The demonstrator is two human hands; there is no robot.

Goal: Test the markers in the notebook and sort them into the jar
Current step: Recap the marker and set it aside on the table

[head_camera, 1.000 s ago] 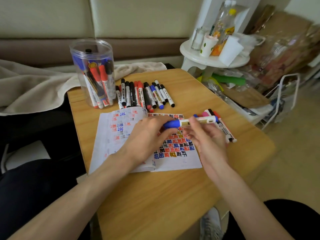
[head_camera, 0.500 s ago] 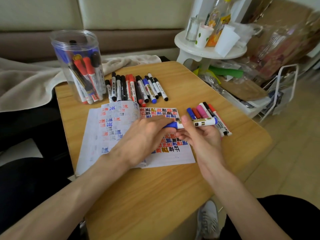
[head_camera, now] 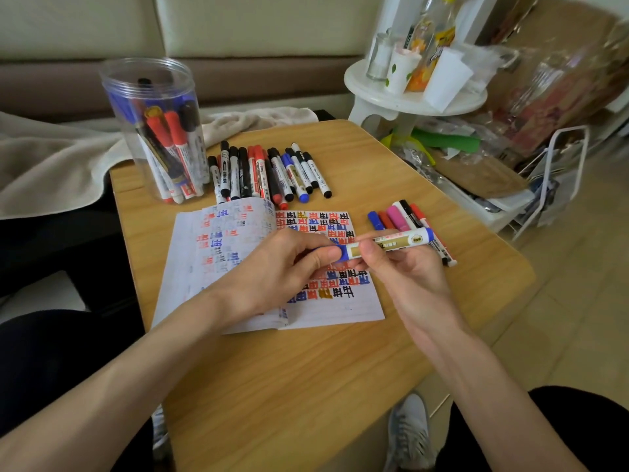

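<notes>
Wooden table (head_camera: 340, 386), marker-filled clear jar (head_camera: 149, 97)

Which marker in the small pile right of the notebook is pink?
The middle one, the pink marker, lying between a red marker and a black-capped marker; no other there is pink.

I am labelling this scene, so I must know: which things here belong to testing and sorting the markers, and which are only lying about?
Belongs to the job: blue marker, gripped by the left hand and right hand; jar; notebook; row of markers behind it; smaller marker group on the right.

Just lying about: white stool; beige blanket; wire rack; shoe.
</notes>
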